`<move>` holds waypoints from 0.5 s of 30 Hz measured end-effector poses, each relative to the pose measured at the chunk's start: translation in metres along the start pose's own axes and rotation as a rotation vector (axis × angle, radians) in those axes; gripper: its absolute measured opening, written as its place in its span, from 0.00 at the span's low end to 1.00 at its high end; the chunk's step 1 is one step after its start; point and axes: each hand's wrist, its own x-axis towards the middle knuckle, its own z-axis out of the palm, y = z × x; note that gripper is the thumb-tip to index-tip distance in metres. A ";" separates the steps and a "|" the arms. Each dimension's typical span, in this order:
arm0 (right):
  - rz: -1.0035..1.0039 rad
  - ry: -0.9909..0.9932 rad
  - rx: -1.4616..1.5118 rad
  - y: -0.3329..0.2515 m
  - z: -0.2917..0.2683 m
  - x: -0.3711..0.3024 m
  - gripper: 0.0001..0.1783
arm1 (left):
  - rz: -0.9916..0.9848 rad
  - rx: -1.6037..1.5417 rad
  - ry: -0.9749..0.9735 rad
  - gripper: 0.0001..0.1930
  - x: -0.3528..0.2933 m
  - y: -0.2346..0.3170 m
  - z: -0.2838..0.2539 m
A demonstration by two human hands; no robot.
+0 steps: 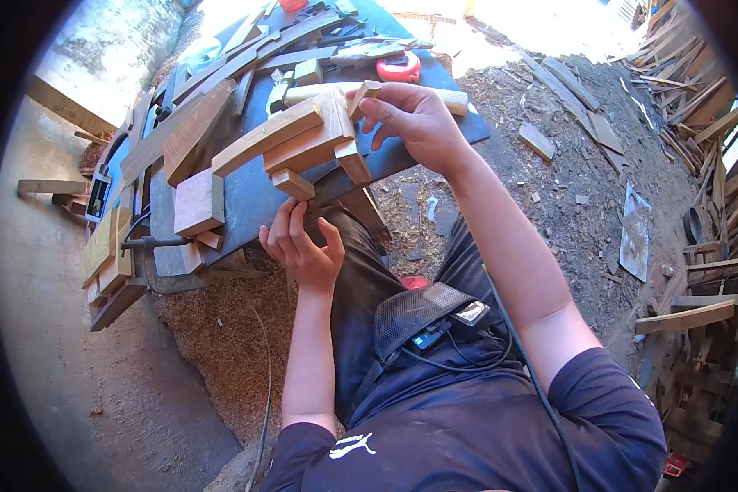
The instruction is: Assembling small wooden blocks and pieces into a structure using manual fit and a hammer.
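A small assembly of pale wooden blocks (307, 148) stands at the table's near edge, with short pieces jutting from its body. My right hand (418, 127) pinches a small wooden piece (363, 98) between thumb and fingers at the assembly's upper right corner. Below, my left hand (303, 250) has its fingertips at the short lower block (293, 184), thumb held apart; whether they press on it I cannot tell. Just behind the assembly lies a hammer (443, 100), its thick pale handle partly hidden by the wood and my right hand.
The dark table (250, 201) carries a pile of wood strips (262, 53), a red tape measure (399, 67) and a squared block (198, 202). A clamp (160, 243) grips the left edge. Scrap wood (705, 107) is heaped at right; shavings (221, 344) cover the ground.
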 end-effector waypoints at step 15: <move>-0.018 0.026 -0.071 0.004 0.003 0.002 0.23 | 0.004 -0.018 -0.004 0.22 0.003 -0.001 -0.002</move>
